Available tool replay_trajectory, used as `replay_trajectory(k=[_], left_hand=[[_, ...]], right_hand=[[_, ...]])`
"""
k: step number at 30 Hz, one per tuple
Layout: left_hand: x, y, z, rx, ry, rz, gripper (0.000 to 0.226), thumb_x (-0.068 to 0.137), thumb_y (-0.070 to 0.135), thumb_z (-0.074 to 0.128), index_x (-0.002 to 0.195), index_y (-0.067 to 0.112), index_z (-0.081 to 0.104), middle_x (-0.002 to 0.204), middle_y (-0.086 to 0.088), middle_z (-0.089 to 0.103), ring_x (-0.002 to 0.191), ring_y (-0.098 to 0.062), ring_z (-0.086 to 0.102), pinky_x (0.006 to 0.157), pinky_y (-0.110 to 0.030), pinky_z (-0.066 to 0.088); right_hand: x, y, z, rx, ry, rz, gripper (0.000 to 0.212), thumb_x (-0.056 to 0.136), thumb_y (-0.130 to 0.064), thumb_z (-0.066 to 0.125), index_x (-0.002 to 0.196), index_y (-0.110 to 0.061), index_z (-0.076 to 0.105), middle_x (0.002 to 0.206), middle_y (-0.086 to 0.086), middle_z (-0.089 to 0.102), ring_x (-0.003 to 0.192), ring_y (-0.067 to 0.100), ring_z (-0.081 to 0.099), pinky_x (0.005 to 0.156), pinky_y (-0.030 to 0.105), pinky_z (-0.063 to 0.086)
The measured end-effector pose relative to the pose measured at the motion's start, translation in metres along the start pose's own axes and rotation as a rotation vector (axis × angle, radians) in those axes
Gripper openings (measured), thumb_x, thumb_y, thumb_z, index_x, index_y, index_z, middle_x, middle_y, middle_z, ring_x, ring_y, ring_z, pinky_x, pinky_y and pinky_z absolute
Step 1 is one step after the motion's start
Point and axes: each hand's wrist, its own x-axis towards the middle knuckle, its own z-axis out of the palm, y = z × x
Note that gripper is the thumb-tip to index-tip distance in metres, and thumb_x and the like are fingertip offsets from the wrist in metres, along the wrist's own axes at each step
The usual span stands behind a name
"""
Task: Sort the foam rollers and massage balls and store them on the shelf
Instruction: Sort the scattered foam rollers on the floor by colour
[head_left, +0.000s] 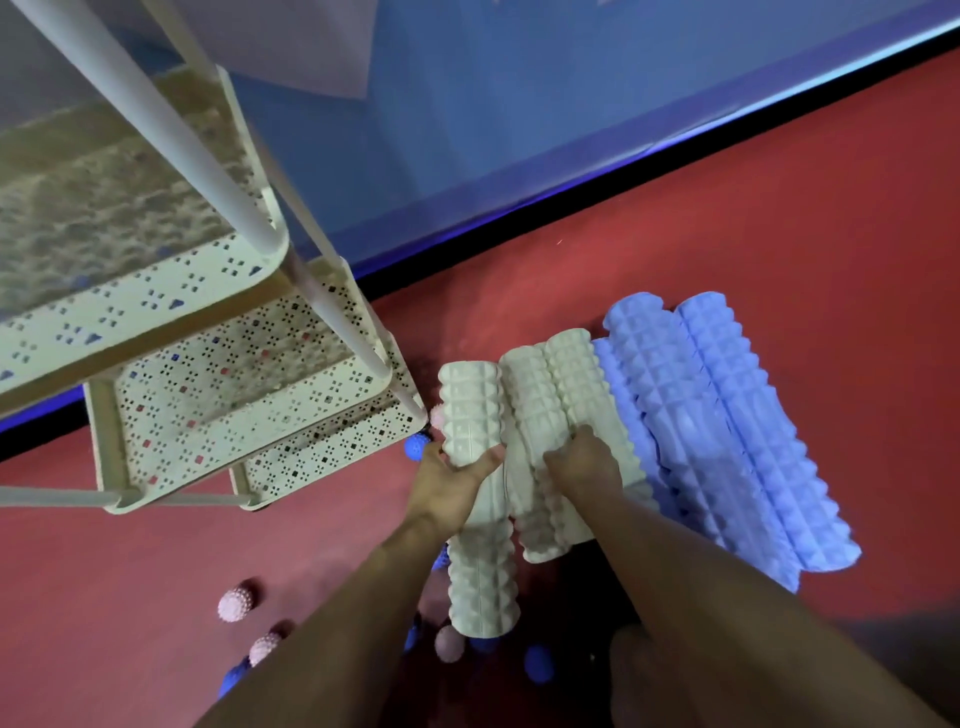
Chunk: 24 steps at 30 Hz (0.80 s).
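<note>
I'm holding one of the cream foam rollers (475, 499) with my left hand (448, 486), thumb and fingers wrapping around its middle, and it's lying lengthwise, pointing away from me over the red floor (727, 249). My right hand (582, 467) is curling its fingers down over the second cream roller (532, 457), which is sitting just beside the first one, with a third cream roller (587, 395) touching it on the far side. Right next to those, the blue rollers (727, 431) are lying side by side in a bunch, all pressed up against each other, and I can't tell exactly how many are in there.

Massage balls are sitting scattered on the floor near my arms: a spiky pink ball (235, 603) off to the left, another pink ball (264, 647) closer in, a smooth-looking blue ball (538, 663) between my forearms, and a blue ball (417, 445) tucked right at the shelf's corner. A few more are hiding under my left arm.

The shelf (171, 312) is standing to my left, a cream metal rack with perforated trays and round posts. The floor is looking like a red mat, running up to a black strip (649, 166) and then a blue wall (519, 104) behind it.
</note>
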Motion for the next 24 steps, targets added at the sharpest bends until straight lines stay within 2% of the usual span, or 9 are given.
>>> replay_trajectory(k=[4, 7, 9, 11, 13, 15, 17, 19, 24], left_hand=[[-0.007, 0.006, -0.001, 0.012, 0.014, 0.005, 0.094, 0.062, 0.072, 0.078, 0.132, 0.02, 0.045, 0.117, -0.004, 0.068, 0.108, -0.025, 0.066, 0.099, -0.045, 0.052], [-0.014, 0.013, 0.001, -0.026, 0.026, 0.017, 0.089, 0.062, 0.072, 0.08, 0.129, 0.022, 0.049, 0.117, 0.005, 0.068, 0.107, -0.018, 0.065, 0.1, -0.043, 0.051], [-0.015, 0.016, 0.004, -0.062, 0.048, 0.012, 0.103, 0.051, 0.081, 0.079, 0.13, 0.021, 0.053, 0.119, 0.003, 0.069, 0.109, -0.019, 0.066, 0.099, -0.044, 0.053], [-0.022, 0.02, 0.006, -0.107, 0.039, 0.002, 0.098, 0.052, 0.079, 0.079, 0.127, 0.021, 0.057, 0.117, 0.0, 0.071, 0.106, -0.021, 0.067, 0.098, -0.045, 0.054], [-0.033, 0.026, 0.009, -0.188, 0.006, 0.007, 0.084, 0.062, 0.07, 0.081, 0.125, 0.019, 0.057, 0.117, -0.003, 0.07, 0.102, -0.019, 0.067, 0.098, -0.045, 0.053], [-0.041, 0.029, 0.012, -0.273, -0.034, 0.001, 0.076, 0.068, 0.066, 0.08, 0.123, 0.018, 0.059, 0.115, -0.002, 0.071, 0.1, -0.017, 0.068, 0.095, -0.044, 0.055], [-0.05, 0.035, 0.015, -0.345, -0.074, 0.02, 0.053, 0.079, 0.057, 0.076, 0.113, 0.019, 0.063, 0.102, 0.0, 0.075, 0.086, -0.015, 0.074, 0.074, -0.034, 0.06], [-0.054, 0.038, 0.016, -0.364, -0.102, 0.018, 0.049, 0.082, 0.058, 0.073, 0.112, 0.019, 0.065, 0.097, 0.0, 0.077, 0.078, -0.013, 0.076, 0.06, -0.03, 0.059], [-0.054, 0.039, 0.02, -0.304, -0.169, 0.034, 0.074, 0.068, 0.078, 0.071, 0.12, 0.025, 0.066, 0.117, 0.004, 0.072, 0.106, -0.017, 0.07, 0.078, -0.043, 0.062]], right_hand=[[-0.006, 0.0, -0.015, 0.018, 0.034, -0.08, 0.048, 0.096, -0.045, 0.055, 0.126, -0.008, 0.052, 0.121, 0.013, 0.062, 0.112, 0.033, 0.061, 0.093, 0.042, 0.051], [-0.015, -0.007, -0.035, 0.202, -0.042, -0.161, 0.05, 0.097, -0.051, 0.054, 0.128, -0.011, 0.058, 0.122, 0.007, 0.067, 0.114, 0.027, 0.063, 0.1, 0.037, 0.047], [-0.029, -0.015, -0.053, 0.432, -0.175, -0.18, 0.048, 0.095, -0.057, 0.055, 0.122, -0.018, 0.061, 0.121, 0.002, 0.069, 0.107, 0.02, 0.067, 0.102, 0.037, 0.048], [-0.052, -0.024, -0.075, 0.617, -0.416, -0.161, 0.051, 0.091, -0.066, 0.055, 0.121, -0.025, 0.063, 0.119, -0.002, 0.07, 0.104, 0.015, 0.069, 0.102, 0.039, 0.05], [-0.072, -0.027, -0.09, 0.594, -0.617, -0.157, 0.058, 0.084, -0.073, 0.06, 0.125, -0.032, 0.065, 0.117, -0.006, 0.07, 0.106, 0.013, 0.067, 0.099, 0.036, 0.052], [-0.086, -0.027, -0.097, 0.527, -0.696, -0.203, 0.053, 0.083, -0.066, 0.068, 0.125, -0.035, 0.064, 0.111, -0.013, 0.07, 0.101, 0.008, 0.066, 0.089, 0.029, 0.053], [-0.093, -0.026, -0.102, 0.489, -0.676, -0.25, 0.049, 0.082, -0.054, 0.076, 0.125, -0.035, 0.061, 0.109, -0.016, 0.072, 0.097, 0.002, 0.068, 0.084, 0.025, 0.053], [-0.095, -0.023, -0.106, 0.388, -0.633, -0.27, 0.051, 0.079, -0.052, 0.08, 0.122, -0.034, 0.059, 0.11, -0.013, 0.073, 0.1, 0.005, 0.07, 0.085, 0.026, 0.052], [-0.089, -0.017, -0.109, 0.302, -0.536, -0.263, 0.06, 0.068, -0.061, 0.083, 0.115, -0.032, 0.061, 0.107, -0.011, 0.073, 0.099, 0.009, 0.07, 0.088, 0.031, 0.054]])
